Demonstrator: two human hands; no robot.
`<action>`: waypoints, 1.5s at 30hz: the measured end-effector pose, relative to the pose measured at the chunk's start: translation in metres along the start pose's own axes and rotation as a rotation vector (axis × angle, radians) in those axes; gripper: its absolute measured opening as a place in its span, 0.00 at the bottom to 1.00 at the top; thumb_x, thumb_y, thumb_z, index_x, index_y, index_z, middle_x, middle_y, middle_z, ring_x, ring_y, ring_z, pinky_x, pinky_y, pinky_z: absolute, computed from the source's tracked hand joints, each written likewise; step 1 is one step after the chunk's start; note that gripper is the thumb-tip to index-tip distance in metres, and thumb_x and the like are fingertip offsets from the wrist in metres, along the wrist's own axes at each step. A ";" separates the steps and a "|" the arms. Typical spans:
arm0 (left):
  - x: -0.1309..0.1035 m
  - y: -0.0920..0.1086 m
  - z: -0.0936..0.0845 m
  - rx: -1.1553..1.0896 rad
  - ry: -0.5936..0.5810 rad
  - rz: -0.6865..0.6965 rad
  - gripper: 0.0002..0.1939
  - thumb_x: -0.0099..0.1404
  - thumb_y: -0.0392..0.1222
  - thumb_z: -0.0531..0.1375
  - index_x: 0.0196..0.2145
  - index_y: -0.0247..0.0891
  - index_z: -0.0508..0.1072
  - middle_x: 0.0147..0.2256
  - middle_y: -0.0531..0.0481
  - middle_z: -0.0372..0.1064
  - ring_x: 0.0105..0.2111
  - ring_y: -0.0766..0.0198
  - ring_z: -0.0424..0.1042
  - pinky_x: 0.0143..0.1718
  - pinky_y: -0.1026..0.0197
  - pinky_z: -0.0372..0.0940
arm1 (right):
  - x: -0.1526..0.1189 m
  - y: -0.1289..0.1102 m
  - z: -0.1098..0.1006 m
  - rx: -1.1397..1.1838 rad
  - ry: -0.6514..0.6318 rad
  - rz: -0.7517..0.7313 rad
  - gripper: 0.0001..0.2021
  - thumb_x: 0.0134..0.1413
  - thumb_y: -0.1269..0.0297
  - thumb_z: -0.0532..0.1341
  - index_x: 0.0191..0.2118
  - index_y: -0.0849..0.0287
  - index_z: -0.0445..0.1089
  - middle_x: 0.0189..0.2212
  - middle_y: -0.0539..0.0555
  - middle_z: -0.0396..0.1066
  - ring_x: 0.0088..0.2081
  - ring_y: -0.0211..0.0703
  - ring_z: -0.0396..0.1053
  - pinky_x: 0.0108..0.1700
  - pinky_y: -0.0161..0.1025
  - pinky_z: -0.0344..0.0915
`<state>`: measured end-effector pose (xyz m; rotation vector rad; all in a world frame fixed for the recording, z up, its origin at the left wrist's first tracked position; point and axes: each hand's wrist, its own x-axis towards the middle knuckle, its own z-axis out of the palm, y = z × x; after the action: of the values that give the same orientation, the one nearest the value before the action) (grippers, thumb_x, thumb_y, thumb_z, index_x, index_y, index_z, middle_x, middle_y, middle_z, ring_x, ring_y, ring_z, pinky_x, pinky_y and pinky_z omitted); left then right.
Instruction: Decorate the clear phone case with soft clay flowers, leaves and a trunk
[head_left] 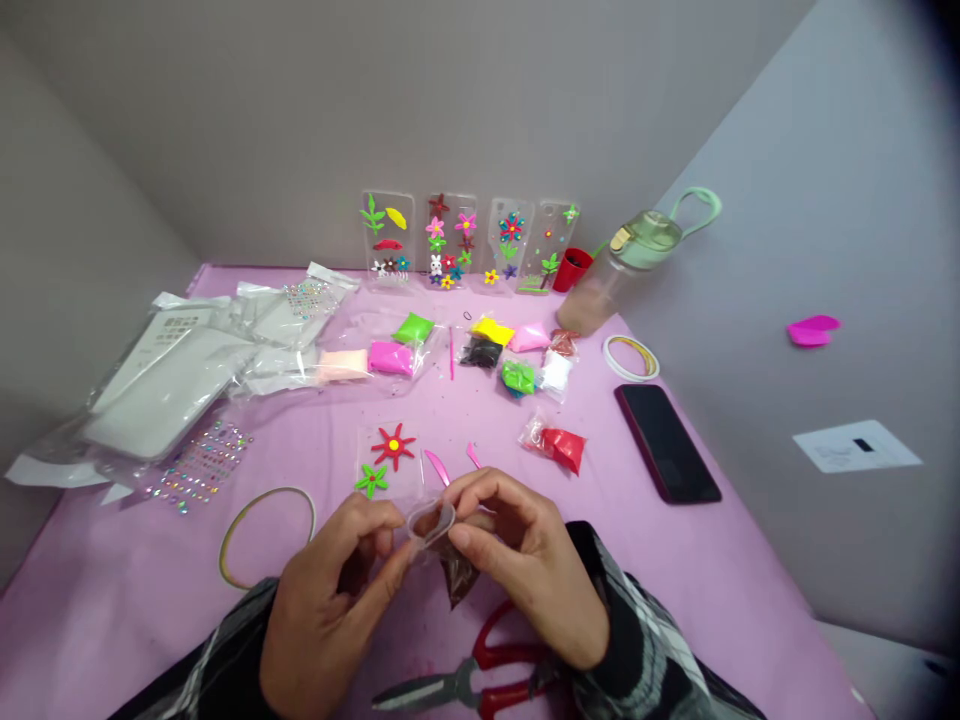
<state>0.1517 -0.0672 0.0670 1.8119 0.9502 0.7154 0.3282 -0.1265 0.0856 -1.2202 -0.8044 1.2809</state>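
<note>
A small clear plastic bag [459,578] with brown modelling clay inside is held between both hands, its round mouth spread toward me. My left hand [330,590] pinches the left side of the bag's rim between thumb and fingers. On the right side, my right hand [525,565] grips the bag near its mouth, thumb in front and fingers behind. Just beyond the hands lies a clear phone case [365,437] bearing a red clay flower [394,446] and a green clay flower [371,480]. Red-handled scissors [450,688] rest below the right hand, partly covered by the sleeve.
Pink tools [436,467] lie beyond the hands. A red clay packet [564,450] and several other clay packets sit farther back. Decorated phone cases lean on the wall. Wrapped cases [169,390] fill the left; a phone [666,442], tape roll [631,358] and bottle [607,290] stand right.
</note>
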 end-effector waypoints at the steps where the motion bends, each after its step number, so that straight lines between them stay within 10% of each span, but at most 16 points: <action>1: 0.000 0.001 0.000 -0.004 -0.028 0.012 0.03 0.67 0.39 0.59 0.39 0.45 0.71 0.28 0.57 0.65 0.25 0.68 0.66 0.27 0.67 0.62 | 0.000 0.000 0.001 -0.021 0.015 -0.021 0.09 0.55 0.62 0.67 0.32 0.59 0.67 0.37 0.53 0.70 0.36 0.39 0.71 0.42 0.40 0.71; 10: 0.001 0.008 0.002 -0.097 -0.112 0.014 0.02 0.66 0.40 0.60 0.37 0.46 0.70 0.35 0.55 0.68 0.30 0.65 0.67 0.29 0.65 0.63 | -0.002 -0.002 -0.001 -0.161 0.037 -0.127 0.07 0.53 0.70 0.66 0.30 0.58 0.67 0.40 0.54 0.71 0.41 0.42 0.71 0.47 0.41 0.68; 14: 0.002 0.008 0.001 -0.132 -0.161 0.031 0.08 0.71 0.36 0.54 0.33 0.44 0.66 0.34 0.54 0.65 0.35 0.64 0.67 0.35 0.65 0.63 | 0.000 -0.003 -0.004 -0.105 -0.084 0.010 0.19 0.49 0.65 0.71 0.46 0.56 0.68 0.47 0.54 0.70 0.47 0.43 0.71 0.54 0.43 0.65; 23: 0.003 0.003 -0.004 -0.098 -0.230 0.050 0.10 0.73 0.37 0.50 0.33 0.42 0.65 0.31 0.55 0.65 0.33 0.66 0.67 0.34 0.67 0.62 | 0.005 0.007 -0.007 -0.036 -0.193 0.242 0.18 0.47 0.54 0.72 0.34 0.62 0.69 0.23 0.46 0.67 0.23 0.33 0.63 0.27 0.32 0.61; 33: 0.003 0.002 0.000 -0.031 -0.160 -0.151 0.07 0.68 0.43 0.56 0.44 0.46 0.67 0.28 0.58 0.67 0.24 0.66 0.67 0.27 0.66 0.62 | 0.000 0.002 -0.005 -0.245 -0.123 -0.116 0.05 0.61 0.66 0.63 0.34 0.59 0.75 0.33 0.53 0.71 0.34 0.39 0.69 0.38 0.37 0.68; 45: 0.008 0.003 -0.003 -0.111 -0.243 -0.068 0.09 0.69 0.43 0.57 0.32 0.43 0.74 0.29 0.56 0.70 0.28 0.66 0.68 0.29 0.65 0.60 | -0.001 -0.003 -0.005 -0.377 -0.151 -0.197 0.08 0.64 0.68 0.60 0.34 0.61 0.75 0.30 0.53 0.72 0.35 0.40 0.69 0.40 0.38 0.66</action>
<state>0.1548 -0.0595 0.0716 1.7150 0.7917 0.4828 0.3334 -0.1278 0.0878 -1.3084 -1.2878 1.0986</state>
